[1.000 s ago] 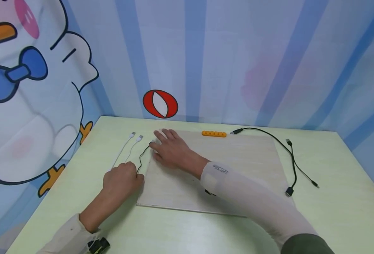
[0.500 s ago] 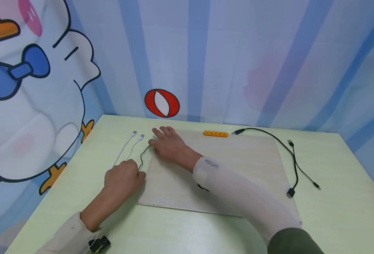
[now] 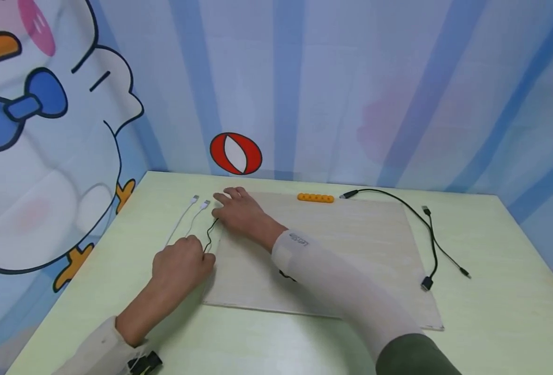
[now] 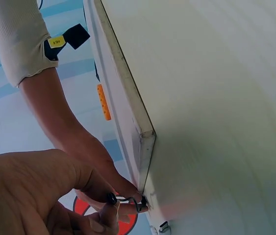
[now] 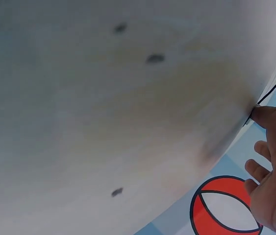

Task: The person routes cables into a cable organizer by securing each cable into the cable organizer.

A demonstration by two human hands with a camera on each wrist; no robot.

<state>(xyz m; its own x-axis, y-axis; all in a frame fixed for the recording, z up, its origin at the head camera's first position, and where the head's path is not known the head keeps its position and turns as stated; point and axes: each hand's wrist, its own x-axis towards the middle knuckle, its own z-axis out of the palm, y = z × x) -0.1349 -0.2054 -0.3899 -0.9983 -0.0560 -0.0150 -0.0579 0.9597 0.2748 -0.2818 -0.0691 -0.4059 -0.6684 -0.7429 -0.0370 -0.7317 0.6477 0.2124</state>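
Note:
A thin black cable [image 3: 208, 233] runs between my two hands, along the left side of a pale flat board [image 3: 332, 250]. The left hand [image 3: 181, 266] pinches its near end, where a small black tip [image 4: 111, 198] shows between thumb and finger. At the board's far left corner, the right hand [image 3: 240, 211] pinches the other end with thumb and finger, its remaining fingers loosely extended. Two white USB cables [image 3: 179, 223] lie to the left with their plugs pointing away; their near ends disappear behind the left hand.
An orange cable holder [image 3: 316, 198] sits at the board's back edge. A thick black cable [image 3: 398, 199] curves over the board's right side, and a thinner black USB cable [image 3: 440, 245] crosses it. A printed fabric backdrop [image 3: 332, 104] stands behind the table.
My right hand has shifted slightly left along the board's far corner, covering the black cable's plug. The left hand stays about where it was.

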